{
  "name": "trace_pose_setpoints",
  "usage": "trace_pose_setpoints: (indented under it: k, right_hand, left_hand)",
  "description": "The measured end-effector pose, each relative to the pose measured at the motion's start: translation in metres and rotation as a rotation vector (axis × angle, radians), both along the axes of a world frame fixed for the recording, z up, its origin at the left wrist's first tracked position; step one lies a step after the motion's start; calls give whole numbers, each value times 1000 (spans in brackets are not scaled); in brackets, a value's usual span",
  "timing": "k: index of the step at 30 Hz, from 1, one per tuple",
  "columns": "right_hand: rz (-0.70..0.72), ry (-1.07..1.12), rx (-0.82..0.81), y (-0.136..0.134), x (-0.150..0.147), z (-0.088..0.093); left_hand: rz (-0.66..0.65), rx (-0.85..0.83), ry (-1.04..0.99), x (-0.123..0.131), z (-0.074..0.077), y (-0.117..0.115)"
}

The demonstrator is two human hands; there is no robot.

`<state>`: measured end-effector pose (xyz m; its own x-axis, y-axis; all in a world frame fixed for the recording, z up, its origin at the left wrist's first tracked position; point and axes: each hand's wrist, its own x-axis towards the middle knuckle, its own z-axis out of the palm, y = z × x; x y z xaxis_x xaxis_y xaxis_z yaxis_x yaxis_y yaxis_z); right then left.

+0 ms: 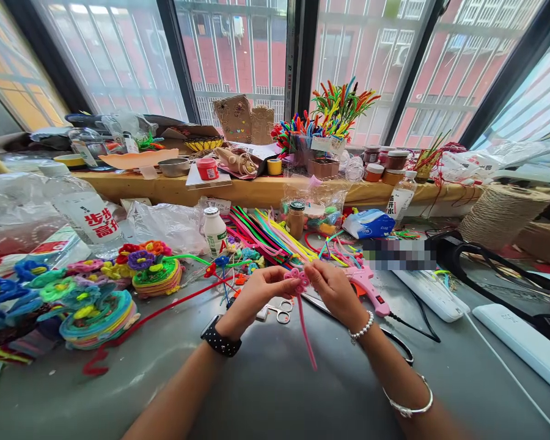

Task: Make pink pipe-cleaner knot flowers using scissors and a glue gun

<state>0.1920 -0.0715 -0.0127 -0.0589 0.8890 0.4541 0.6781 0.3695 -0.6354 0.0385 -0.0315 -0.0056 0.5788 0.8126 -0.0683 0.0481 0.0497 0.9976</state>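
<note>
Between my two hands is a pink pipe cleaner (306,333), curled into small loops like a flower at its upper end, its straight tail hanging down over the table. My left hand (266,292) pinches the looped part from the left, thumb and fingers closed. From the right, my right hand (333,288) closes its fingertips on the same loops. Small scissors (282,313) lie on the table just below my hands. A pink glue gun (371,288) rests right behind my right hand. Many colored pipe cleaners (270,235) are heaped beyond the hands.
Finished pipe-cleaner flowers (85,293) are piled at the left. A white bottle (214,231), a brown jar (296,220) and a blue tissue pack (369,223) stand behind. White power strips (433,293) with cables lie at right, near a twine spool (504,211).
</note>
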Motion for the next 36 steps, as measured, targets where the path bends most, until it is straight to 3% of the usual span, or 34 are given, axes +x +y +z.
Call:
trace_pose_setpoints:
  k: [4,10,12,16,18,23,28,36]
  right_hand:
    - [-44,-105,27,-1,-9,-7]
    - [-208,-59,29,2,-22,-21]
    - [-185,-63,34,3,-19,-19]
    - [-7,-140,30,2,-10,-10]
    - [4,-117,42,1,-8,-6]
    - [-251,41,92,-5,-4,1]
    - [-150,-84,27,-5,-6,-2]
    - [-211,-163,5,2,-15,-17]
  left_hand:
    - [6,23,9,1,-3,0]
    - [109,42,-35,7,-6,-3]
    - [92,64,-20,5,-3,-3]
    - [-91,107,92,-5,4,3]
    - [-129,104,116,-9,5,7]
    - [61,72,17,-10,2,11]
    - [191,59,-47,-5,2,8]
    - [76,81,-36,7,-6,-2]
